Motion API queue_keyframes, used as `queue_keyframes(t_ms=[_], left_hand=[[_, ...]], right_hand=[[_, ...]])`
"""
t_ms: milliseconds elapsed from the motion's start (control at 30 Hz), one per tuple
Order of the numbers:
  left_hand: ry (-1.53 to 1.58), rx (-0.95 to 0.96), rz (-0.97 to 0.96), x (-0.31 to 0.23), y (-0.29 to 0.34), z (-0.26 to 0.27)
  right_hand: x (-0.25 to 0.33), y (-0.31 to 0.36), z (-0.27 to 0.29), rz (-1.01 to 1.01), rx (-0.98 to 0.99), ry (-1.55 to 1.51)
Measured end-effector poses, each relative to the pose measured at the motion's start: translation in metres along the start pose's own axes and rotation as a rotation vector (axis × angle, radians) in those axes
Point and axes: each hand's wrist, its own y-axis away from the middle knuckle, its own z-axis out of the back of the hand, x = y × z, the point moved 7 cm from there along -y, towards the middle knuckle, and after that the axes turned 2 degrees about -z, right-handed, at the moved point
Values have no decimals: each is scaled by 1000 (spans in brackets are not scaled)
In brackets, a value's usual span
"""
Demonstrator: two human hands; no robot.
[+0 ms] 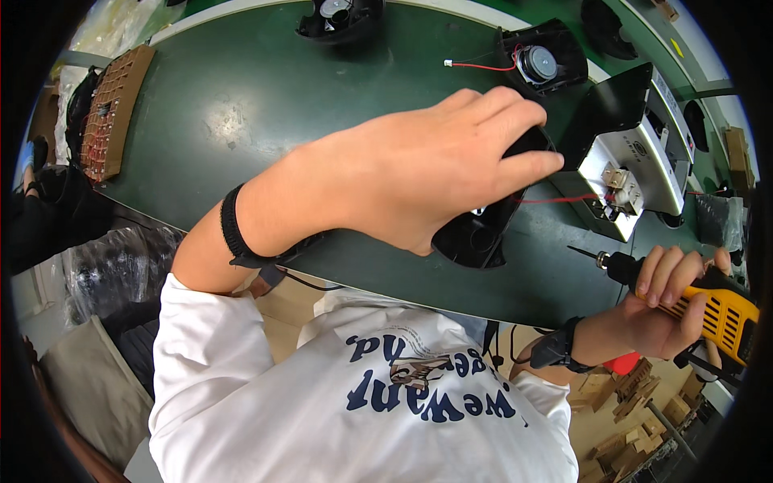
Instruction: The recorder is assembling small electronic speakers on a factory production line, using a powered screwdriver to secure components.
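My left hand (451, 165) reaches across the green bench, palm down, fingers curled over a black curved plastic shell (477, 241). Much of that shell is hidden beneath the hand. From beside the shell, a red wire (555, 200) runs toward a silver and black screw feeder (652, 161) on the right. Low at the right, my right hand (672, 302) is wrapped round a yellow and black electric screwdriver (725, 318). Its thin bit points up and left, apart from the shell and just below the screw feeder.
A second black shell (555, 52) with a round speaker and a red lead lies at the far right. Another speaker shell (338, 18) is at the far edge. A cardboard tray (117, 113) of small parts stands on the left. Below the bench at right are several cardboard pieces (636, 419).
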Motion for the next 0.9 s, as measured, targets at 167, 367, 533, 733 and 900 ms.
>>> queue_keyframes(t_ms=[167,367,533,733,900], left_hand=[[92,88,-45,-2,5,-26],[149,155,-224,-7,-2,-40],[110,242,-111,-11,4,-22],[234,-23,344,-8,45,-37],[153,-61,140,-18,40,-49]], right_hand=[[-2,-1,2,5,1,-4],[-6,-2,-5,-17,78,-71],[-3,3,-3,-58,5,-13],[1,6,0,9,131,24],[18,-2,-11,43,-32,29]])
